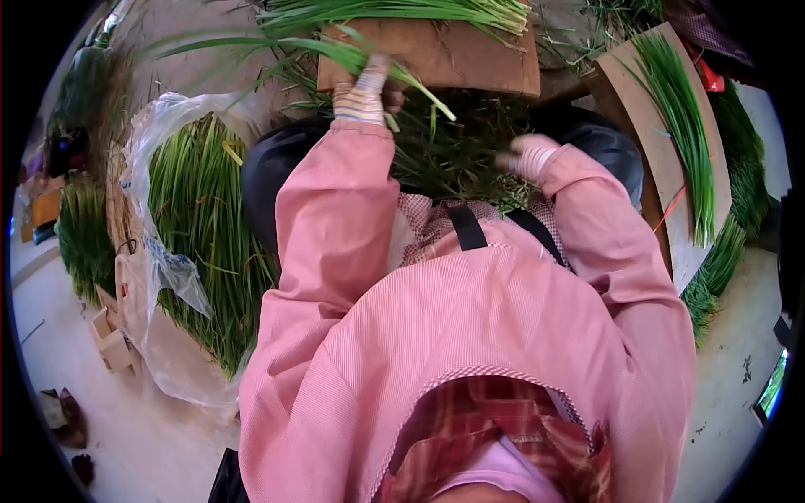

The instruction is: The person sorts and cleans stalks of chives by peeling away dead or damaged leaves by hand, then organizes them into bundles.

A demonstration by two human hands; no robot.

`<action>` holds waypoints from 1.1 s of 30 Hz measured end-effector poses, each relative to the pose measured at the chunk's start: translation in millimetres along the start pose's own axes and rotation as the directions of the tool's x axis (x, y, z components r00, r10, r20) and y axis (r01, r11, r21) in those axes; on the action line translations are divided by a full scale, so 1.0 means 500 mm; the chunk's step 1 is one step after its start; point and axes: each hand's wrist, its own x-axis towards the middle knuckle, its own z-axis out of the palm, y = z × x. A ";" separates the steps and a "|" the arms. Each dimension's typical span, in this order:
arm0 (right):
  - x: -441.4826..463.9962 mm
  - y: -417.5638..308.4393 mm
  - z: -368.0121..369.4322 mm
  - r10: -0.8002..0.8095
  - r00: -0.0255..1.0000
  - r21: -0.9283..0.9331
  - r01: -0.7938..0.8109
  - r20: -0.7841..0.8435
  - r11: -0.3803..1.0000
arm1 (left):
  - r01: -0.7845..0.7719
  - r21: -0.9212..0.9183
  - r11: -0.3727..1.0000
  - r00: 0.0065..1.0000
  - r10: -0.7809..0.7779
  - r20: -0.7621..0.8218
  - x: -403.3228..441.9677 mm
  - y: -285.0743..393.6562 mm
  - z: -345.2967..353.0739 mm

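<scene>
My left hand [366,94], in a striped glove, is closed round a few long green stalks [331,49] near the left edge of a brown board [470,59]. Their leaves spread to the left and their pale ends point down to the right. A thick bundle of green stalks [394,12] lies across the top of the board. My right hand [527,157], also in a striped glove, is to the right above my lap. Its fingers are smeared by motion, and whether they hold anything is hidden. Loose green trimmings [453,151] lie between my knees.
On the left, a clear plastic bag [172,360] holds a large heap of green stalks [201,218]. To the right, a tilted board [654,101] bears another bundle [683,134], with a red-orange strip [671,208] beside it. More greens [725,260] lie beyond this board.
</scene>
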 end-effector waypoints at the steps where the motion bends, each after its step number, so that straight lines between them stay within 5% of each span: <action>1: -0.003 -0.012 -0.028 0.051 0.992 0.157 -0.033 -0.112 0.987 | 0.137 -0.039 0.990 0.991 -0.137 0.009 0.000 -0.012 0.002; 3: -0.008 -0.030 -0.069 -0.199 0.885 0.408 0.381 -0.421 0.830 | 0.188 -0.032 0.982 0.982 -0.187 0.012 0.005 -0.028 0.015; 5: 0.000 -0.059 -0.067 -0.418 0.739 0.505 0.669 -0.528 0.546 | 0.224 -0.079 0.971 0.975 -0.224 0.009 -0.003 -0.037 0.031; 6: -0.028 -0.097 -0.074 -0.397 0.811 0.666 0.581 -0.429 0.467 | 0.254 -0.134 0.958 0.966 -0.257 -0.006 -0.006 -0.042 0.037; 7: 0.003 -0.103 -0.043 -0.403 0.758 0.560 0.651 -0.513 0.512 | 0.252 -0.134 0.958 0.967 -0.254 0.003 -0.002 -0.048 0.038; 9: 0.030 -0.114 0.000 -0.324 0.852 0.828 0.498 -0.412 0.258 | 0.270 -0.224 0.937 0.958 -0.284 -0.036 0.007 -0.056 0.031; 10: 0.024 -0.121 0.017 -0.294 0.832 0.770 0.549 -0.469 0.326 | 0.249 -0.210 0.946 0.932 -0.293 -0.214 0.014 -0.040 0.042; 11: 0.015 -0.126 0.036 -0.270 0.808 0.708 0.590 -0.524 0.389 | 0.259 -0.351 0.900 0.926 -0.334 -0.175 0.028 -0.033 0.016; 13: -0.001 -0.088 0.070 -0.502 0.743 0.255 0.641 -0.443 0.724 | 0.108 -0.370 0.923 0.961 -0.192 -0.200 0.024 0.007 0.009; 14: -0.002 -0.063 0.070 -0.477 0.875 0.127 0.483 -0.075 0.866 | 0.143 -0.219 0.965 0.954 -0.194 -0.229 0.047 0.004 -0.012; 15: -0.024 -0.044 0.058 -0.305 0.946 -0.082 0.315 0.113 0.945 | 0.136 -0.225 0.965 0.954 -0.189 -0.233 0.043 0.002 -0.012; 17: -0.002 0.012 0.051 -0.266 0.949 -0.148 0.242 -0.169 0.959 | 0.139 -0.083 0.987 0.985 -0.147 -0.091 0.023 -0.011 -0.004; 19: -0.013 -0.030 -0.029 -0.204 0.792 0.253 0.410 -0.576 0.876 | 0.205 -0.039 0.978 0.974 -0.208 -0.094 0.011 -0.026 0.004; 21: -0.031 -0.098 -0.091 -0.177 0.841 0.460 0.441 -0.511 0.770 | 0.258 0.075 0.963 0.961 -0.248 -0.123 0.011 -0.052 0.018; 22: 0.002 -0.110 -0.075 -0.252 0.751 0.198 0.452 -0.610 0.870 | 0.071 0.122 0.990 0.992 -0.057 -0.113 0.040 -0.100 0.008; 23: 0.014 -0.138 -0.068 -0.272 0.819 0.274 0.451 -0.505 0.850 | 0.063 0.113 0.992 0.994 -0.053 -0.091 0.037 -0.098 0.021; 24: 0.006 -0.175 -0.072 -0.300 0.856 0.227 0.420 -0.420 0.879 | 0.159 -0.051 0.986 0.984 -0.163 -0.074 0.020 -0.092 0.028; 25: 0.016 -0.188 -0.061 -0.403 0.790 0.192 0.533 -0.462 0.824 | 0.255 -0.211 0.944 0.962 -0.269 -0.040 0.011 -0.085 0.033; 27: 0.020 -0.183 -0.082 -0.409 0.831 0.210 0.507 -0.377 0.836 | 0.095 -0.266 0.959 0.987 -0.126 -0.101 0.035 -0.062 0.008; 28: 0.032 -0.157 -0.090 -0.468 0.679 0.148 0.642 -0.566 0.752 | -0.093 -0.192 0.977 0.989 0.068 -0.131 0.028 -0.023 0.012; 29: 0.075 -0.120 -0.101 -0.411 0.617 0.011 0.563 -0.671 0.826 | -0.276 -0.112 0.955 0.955 0.259 -0.148 0.014 0.025 0.019; 33: 0.113 -0.020 -0.220 -0.232 0.367 -0.203 0.118 -0.901 0.972 | -0.339 -0.054 0.939 0.912 0.314 -0.264 0.019 0.047 -0.012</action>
